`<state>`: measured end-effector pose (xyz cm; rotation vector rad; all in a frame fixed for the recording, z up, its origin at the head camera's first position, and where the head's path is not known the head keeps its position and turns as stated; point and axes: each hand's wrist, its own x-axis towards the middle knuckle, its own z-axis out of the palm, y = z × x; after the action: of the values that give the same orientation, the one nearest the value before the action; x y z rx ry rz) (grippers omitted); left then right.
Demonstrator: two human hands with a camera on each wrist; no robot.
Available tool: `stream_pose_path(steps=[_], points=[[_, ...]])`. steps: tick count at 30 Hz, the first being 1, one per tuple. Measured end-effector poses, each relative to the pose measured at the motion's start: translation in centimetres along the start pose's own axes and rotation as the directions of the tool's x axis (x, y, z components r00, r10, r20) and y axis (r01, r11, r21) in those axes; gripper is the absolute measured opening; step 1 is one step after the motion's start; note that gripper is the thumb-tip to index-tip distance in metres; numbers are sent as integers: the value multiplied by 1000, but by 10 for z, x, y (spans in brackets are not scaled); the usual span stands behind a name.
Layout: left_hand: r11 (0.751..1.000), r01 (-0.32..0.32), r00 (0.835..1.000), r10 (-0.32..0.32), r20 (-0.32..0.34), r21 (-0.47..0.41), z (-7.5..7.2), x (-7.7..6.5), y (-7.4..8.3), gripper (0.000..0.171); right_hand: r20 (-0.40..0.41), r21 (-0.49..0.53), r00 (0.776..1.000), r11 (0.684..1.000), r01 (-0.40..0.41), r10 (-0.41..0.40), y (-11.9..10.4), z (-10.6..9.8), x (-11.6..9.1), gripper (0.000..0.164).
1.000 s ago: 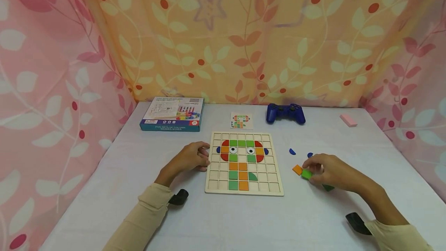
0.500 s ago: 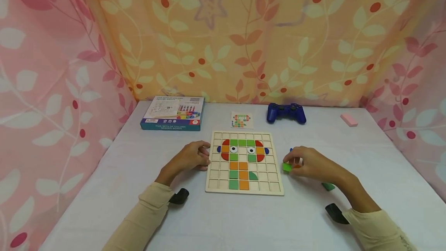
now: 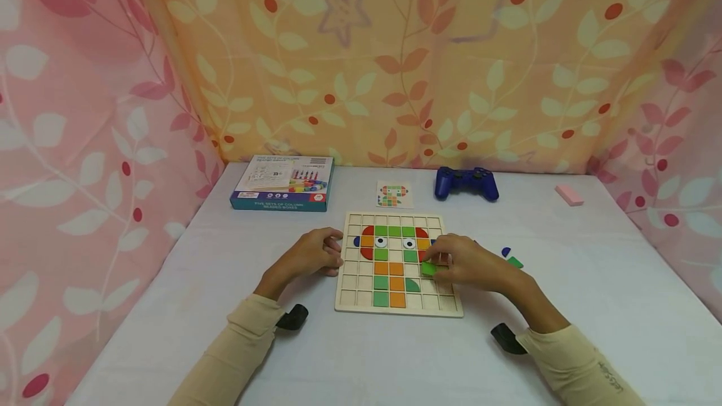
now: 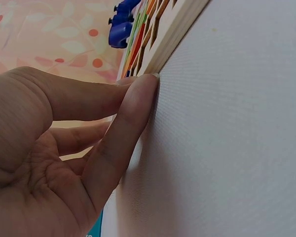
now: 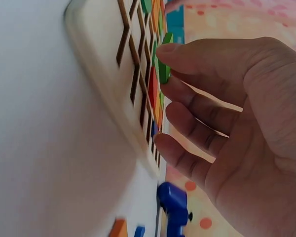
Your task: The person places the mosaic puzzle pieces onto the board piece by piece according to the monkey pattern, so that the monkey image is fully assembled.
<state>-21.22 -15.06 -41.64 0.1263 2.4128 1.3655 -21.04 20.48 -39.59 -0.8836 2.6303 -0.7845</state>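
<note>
A wooden grid board (image 3: 361, 298) lies mid-table, with red, green, orange and blue tiles set in it and two eye tiles. My left hand (image 3: 314, 252) rests against its left edge; in the left wrist view the straight thumb and index finger (image 4: 79, 98) touch the board's side. Over the board's right part, my right hand (image 3: 470, 263) pinches a bright green square tile (image 3: 429, 269) between thumb and fingers. In the right wrist view this green tile (image 5: 165, 66) is tilted above the grid. My right hand hides some right-hand cells.
Loose pieces lie to the right, including a blue half-circle (image 3: 506, 251) and a green piece (image 3: 515, 262). Behind the board stand a pattern card (image 3: 395, 195), a box (image 3: 282, 183) and a blue game controller (image 3: 466, 184). A pink block (image 3: 569, 195) lies far right.
My right hand has picked up the green tile from the loose pieces and carried it left over the board. The left hand has stayed at the board's edge.
</note>
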Motion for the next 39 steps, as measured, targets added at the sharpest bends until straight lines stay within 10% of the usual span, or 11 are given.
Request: stream_pose_path(steps=[39], points=[[1000, 4, 1000, -4, 10, 19, -1, 0, 2, 58, 121, -59, 984, 988, 141, -133, -75, 51, 62, 29]])
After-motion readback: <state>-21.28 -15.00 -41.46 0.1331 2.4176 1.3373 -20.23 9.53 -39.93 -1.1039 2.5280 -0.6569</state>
